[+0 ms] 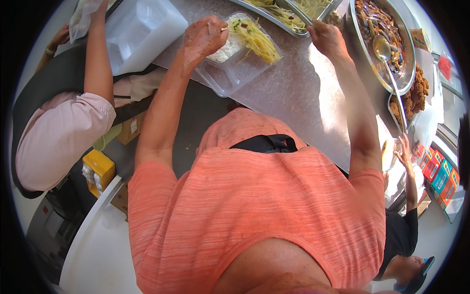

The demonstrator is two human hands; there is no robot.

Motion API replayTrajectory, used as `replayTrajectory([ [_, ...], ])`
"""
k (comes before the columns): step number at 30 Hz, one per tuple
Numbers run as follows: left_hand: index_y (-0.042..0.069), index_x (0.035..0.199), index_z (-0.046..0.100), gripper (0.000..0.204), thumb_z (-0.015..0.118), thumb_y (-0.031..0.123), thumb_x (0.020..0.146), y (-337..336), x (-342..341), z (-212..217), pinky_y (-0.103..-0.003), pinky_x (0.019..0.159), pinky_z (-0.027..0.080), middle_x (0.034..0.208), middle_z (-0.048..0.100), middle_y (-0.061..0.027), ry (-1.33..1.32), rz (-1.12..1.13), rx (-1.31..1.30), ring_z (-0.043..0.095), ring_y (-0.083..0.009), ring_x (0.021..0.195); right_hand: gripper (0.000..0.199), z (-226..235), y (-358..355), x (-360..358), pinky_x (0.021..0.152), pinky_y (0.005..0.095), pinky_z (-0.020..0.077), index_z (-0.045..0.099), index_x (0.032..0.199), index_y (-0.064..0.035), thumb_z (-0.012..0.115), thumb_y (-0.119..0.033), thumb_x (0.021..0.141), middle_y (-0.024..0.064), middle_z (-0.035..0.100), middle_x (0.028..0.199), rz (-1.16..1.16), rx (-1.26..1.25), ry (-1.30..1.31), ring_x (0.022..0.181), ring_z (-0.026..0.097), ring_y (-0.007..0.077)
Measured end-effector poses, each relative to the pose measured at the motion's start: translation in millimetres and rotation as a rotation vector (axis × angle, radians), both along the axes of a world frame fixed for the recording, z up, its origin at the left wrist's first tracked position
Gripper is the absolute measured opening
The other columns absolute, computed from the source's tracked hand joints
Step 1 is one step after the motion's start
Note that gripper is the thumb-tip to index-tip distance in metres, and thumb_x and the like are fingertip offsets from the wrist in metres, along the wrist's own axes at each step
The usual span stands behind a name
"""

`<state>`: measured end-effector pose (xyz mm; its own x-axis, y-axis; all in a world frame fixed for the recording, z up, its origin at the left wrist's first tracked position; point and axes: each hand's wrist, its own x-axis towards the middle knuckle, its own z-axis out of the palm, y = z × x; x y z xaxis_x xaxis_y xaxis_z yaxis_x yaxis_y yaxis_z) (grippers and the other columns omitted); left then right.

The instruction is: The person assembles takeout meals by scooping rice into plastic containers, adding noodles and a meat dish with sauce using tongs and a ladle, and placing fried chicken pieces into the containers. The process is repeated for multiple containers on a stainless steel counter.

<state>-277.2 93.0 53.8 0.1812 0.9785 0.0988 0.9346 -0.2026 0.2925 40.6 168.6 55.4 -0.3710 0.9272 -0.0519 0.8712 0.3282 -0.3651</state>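
My left hand (pixel 208 36) is closed in a pinch beside the rice, on a small whitish thing too hidden to name. It is at the far left side of a clear plastic meal box (pixel 226 84). White rice (pixel 226 50) and yellow shredded potato (pixel 259 43) fill the box's far part; its near compartments hold no food. Farther right, my right hand (pixel 329 40) grips the handle of a metal serving utensil (pixel 298 12). That handle slants up and left over a metal tray (pixel 293 33) of shredded potato; its working end is out of view.
A stack of clear plastic boxes (pixel 147 34) stands at left, near a co-worker's arm (pixel 99 63). To the right are a large pan (pixel 409 83) of dark stew with a ladle (pixel 383 47), and fried pieces (pixel 418 93). Another person's hand (pixel 404 153) reaches in below them.
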Motion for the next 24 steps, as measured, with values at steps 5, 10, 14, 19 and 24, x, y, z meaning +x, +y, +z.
replayTrajectory([
  [5, 0.012, 0.090, 0.069, 0.018, 0.065, 0.023, 0.076, -42.3, 29.5, 8.5, -0.037, 0.064, 0.051, 0.079, 0.062, -0.0073, -0.087, -0.024, -0.129, 0.063, -0.0270, 0.072, 0.025, 8.5, -10.7, 12.4, 0.063, 0.0362, 0.0492, 0.066, 0.101, -0.0058, 0.063, -0.025, 0.085, 0.0158, 0.064, 0.071, -0.080, -0.048, 0.271, 0.065, 0.064, 0.0242],
  [10, 0.006, 0.082, 0.063, 0.014, 0.064, 0.019, 0.076, -68.0, 66.2, -21.6, -0.040, 0.059, 0.053, 0.074, 0.063, -0.0122, 0.065, -0.041, -0.204, 0.064, -0.0317, 0.067, 0.025, 33.3, -32.2, 11.5, 0.056, 0.0299, 0.0452, 0.066, 0.101, -0.0051, 0.063, -0.024, 0.085, 0.0102, 0.059, 0.064, -0.110, -0.063, 0.389, 0.056, 0.054, 0.0143],
  [14, 0.004, 0.076, 0.060, 0.012, 0.063, 0.015, 0.075, -72.6, 69.6, -37.8, -0.043, 0.056, 0.053, 0.072, 0.064, -0.0160, 0.084, 0.009, -0.228, 0.065, -0.0349, 0.064, 0.026, 50.4, -59.7, 8.4, 0.053, 0.0267, 0.0423, 0.065, 0.103, -0.0038, 0.065, -0.022, 0.085, 0.0056, 0.054, 0.060, -0.086, -0.129, 0.475, 0.055, 0.049, 0.0104],
  [19, 0.004, 0.075, 0.060, 0.012, 0.062, 0.015, 0.074, -72.9, 71.9, -41.7, -0.044, 0.058, 0.053, 0.073, 0.065, -0.0157, 0.047, 0.050, -0.156, 0.065, -0.0355, 0.065, 0.021, 55.8, -82.9, -11.1, 0.053, 0.0319, 0.0429, 0.061, 0.096, -0.0009, 0.063, -0.019, 0.086, 0.0132, 0.056, 0.061, 0.123, -0.183, 0.275, 0.053, 0.053, 0.0204],
  [24, 0.004, 0.076, 0.061, 0.014, 0.062, 0.017, 0.072, -72.1, 75.5, -41.8, -0.045, 0.062, 0.053, 0.075, 0.065, -0.0158, 0.027, 0.098, -0.178, 0.065, -0.0365, 0.067, 0.017, 46.6, -89.0, -14.7, 0.053, 0.0369, 0.0429, 0.056, 0.085, -0.0011, 0.062, -0.017, 0.085, 0.0174, 0.055, 0.060, 0.092, -0.129, 0.361, 0.054, 0.054, 0.0290],
])
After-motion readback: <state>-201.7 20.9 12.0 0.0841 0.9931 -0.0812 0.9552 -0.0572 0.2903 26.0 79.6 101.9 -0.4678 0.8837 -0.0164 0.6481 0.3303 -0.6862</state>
